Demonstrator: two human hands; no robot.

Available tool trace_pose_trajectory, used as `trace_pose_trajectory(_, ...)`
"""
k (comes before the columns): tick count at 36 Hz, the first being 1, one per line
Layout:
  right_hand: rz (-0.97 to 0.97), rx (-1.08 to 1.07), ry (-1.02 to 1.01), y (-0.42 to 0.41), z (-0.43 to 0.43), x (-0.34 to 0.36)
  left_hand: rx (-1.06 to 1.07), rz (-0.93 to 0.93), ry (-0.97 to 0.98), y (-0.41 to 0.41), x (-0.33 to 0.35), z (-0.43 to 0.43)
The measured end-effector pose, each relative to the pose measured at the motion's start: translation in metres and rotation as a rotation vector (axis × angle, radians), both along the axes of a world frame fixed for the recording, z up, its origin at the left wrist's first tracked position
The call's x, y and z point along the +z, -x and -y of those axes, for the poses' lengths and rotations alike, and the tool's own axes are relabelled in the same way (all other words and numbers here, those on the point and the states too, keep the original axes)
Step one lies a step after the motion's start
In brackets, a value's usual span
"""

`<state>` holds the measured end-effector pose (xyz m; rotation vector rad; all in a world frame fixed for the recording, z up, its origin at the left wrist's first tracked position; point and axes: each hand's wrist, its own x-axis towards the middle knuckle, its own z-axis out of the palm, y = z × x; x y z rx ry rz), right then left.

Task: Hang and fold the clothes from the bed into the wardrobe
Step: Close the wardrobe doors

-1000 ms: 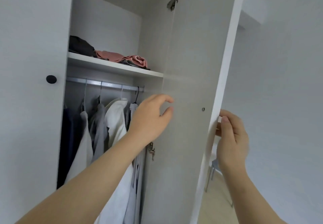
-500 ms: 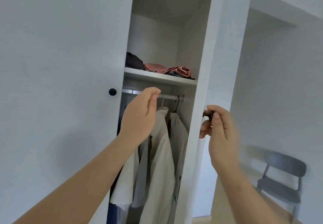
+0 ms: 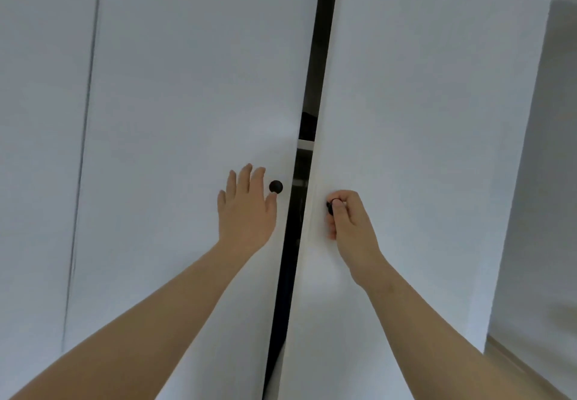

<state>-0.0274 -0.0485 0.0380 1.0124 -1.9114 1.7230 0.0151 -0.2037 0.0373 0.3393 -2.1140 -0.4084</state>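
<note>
Change: half a second ago the right door [image 3: 421,103] stood wide, with the rail and hanging clothes in plain view; now it is swung nearly to. The left hand [image 3: 246,212], then up by the rail, now lies on the left door [image 3: 187,103].
Left hand: flat, fingers straight and spread, thumb tip at the left knob [image 3: 276,186].
Right hand [image 3: 349,221]: fingers curled, pinching the right knob [image 3: 330,207], mostly covered.
Count: two doors, two black knobs, one shelf edge [image 3: 304,144].
Clothes: inside the wardrobe [image 3: 46,150], hidden; a dark sliver [image 3: 308,125] above the shelf edge is too narrow to identify.
Edges: a narrow dark gap [image 3: 326,25] runs full height between the doors.
Room: wall [image 3: 546,181] and a floor strip [image 3: 530,374] lie right of the right door.
</note>
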Motion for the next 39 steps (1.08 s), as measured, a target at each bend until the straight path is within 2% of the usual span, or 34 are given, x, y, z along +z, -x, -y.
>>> trace_pose_trajectory(5,0.028,-0.021,-0.091,0.021,0.017,0.006,0.044,0.192,0.005,0.023,0.0,0.017)
trace_pose_trajectory(9,0.061,-0.029,-0.141,0.035,0.026,0.01,0.027,0.304,-0.096,0.039,-0.003,0.02)
trace_pose_trajectory(12,0.097,-0.023,-0.162,0.043,0.033,0.013,0.105,0.359,-0.072,0.049,-0.015,0.022)
trace_pose_trajectory(24,0.29,0.019,-0.198,0.069,0.048,0.027,0.187,0.287,-0.025,0.066,-0.033,0.02)
trace_pose_trajectory(39,0.17,-0.071,-0.142,0.095,0.069,0.014,0.3,0.234,0.063,0.087,-0.044,0.025)
